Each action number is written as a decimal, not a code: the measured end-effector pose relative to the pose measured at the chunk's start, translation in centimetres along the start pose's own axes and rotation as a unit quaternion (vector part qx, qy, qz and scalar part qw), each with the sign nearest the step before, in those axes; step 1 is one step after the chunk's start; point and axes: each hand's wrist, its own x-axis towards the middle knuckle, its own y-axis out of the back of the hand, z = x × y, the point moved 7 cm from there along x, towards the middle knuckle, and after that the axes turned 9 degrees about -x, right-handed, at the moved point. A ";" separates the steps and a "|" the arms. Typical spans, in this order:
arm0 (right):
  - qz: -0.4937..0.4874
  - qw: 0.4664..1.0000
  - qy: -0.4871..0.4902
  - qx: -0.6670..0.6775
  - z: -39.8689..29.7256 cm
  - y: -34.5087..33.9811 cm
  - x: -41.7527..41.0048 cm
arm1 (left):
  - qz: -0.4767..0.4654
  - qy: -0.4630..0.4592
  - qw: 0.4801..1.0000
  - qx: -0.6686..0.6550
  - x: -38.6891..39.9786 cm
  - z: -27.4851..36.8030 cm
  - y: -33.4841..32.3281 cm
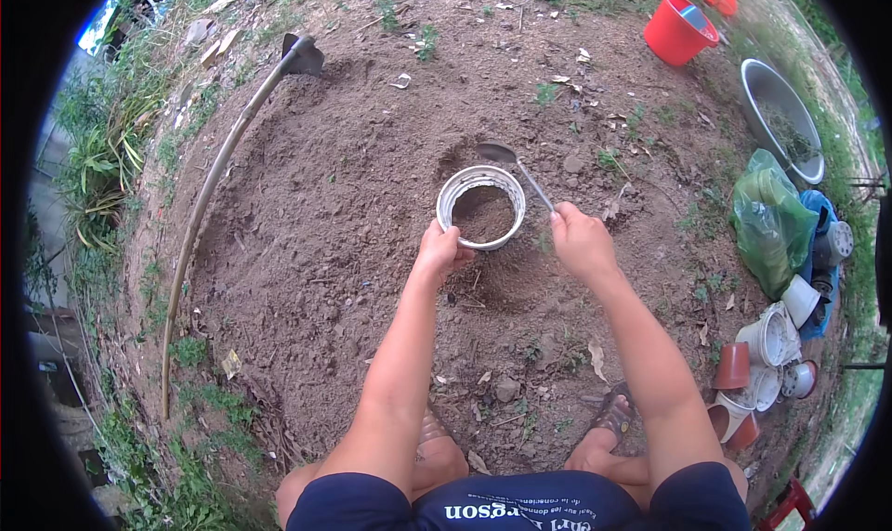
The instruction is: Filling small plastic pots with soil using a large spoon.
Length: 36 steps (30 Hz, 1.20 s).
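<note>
A white plastic plant pot [514, 233] stands over the bare soil in front of me, with brown soil [482, 214] inside it. My left hand [441, 252] grips the pot's near left side, thumb close to the rim. In my right hand [582, 240] is the thin handle of a metal spoon [497, 152]. The spoon's bowl lies beyond the pot's far rim, over a shallow dip in the ground. Whether the pot touches the ground is hard to see.
A hoe [230, 144] lies along the left. At the right are a red bucket [679, 31], a grey metal basin [780, 120] with plant bits, a green plastic bag [770, 221] and several used pots [761, 336]. My sandalled feet [613, 416] flank the near soil.
</note>
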 end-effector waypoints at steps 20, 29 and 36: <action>-0.155 0.984 -0.069 -0.046 -1.1 -11.7 1.7 | 0.132 -0.157 0.969 -0.140 -2.5 7.2 9.1; -0.166 0.985 -0.045 0.031 0.8 -13.4 -0.7 | 0.138 -0.154 0.970 -0.125 -3.1 7.2 10.3; -0.267 0.843 -0.251 0.394 0.8 -17.5 0.1 | 0.082 -0.161 0.976 -0.125 -2.3 7.1 6.5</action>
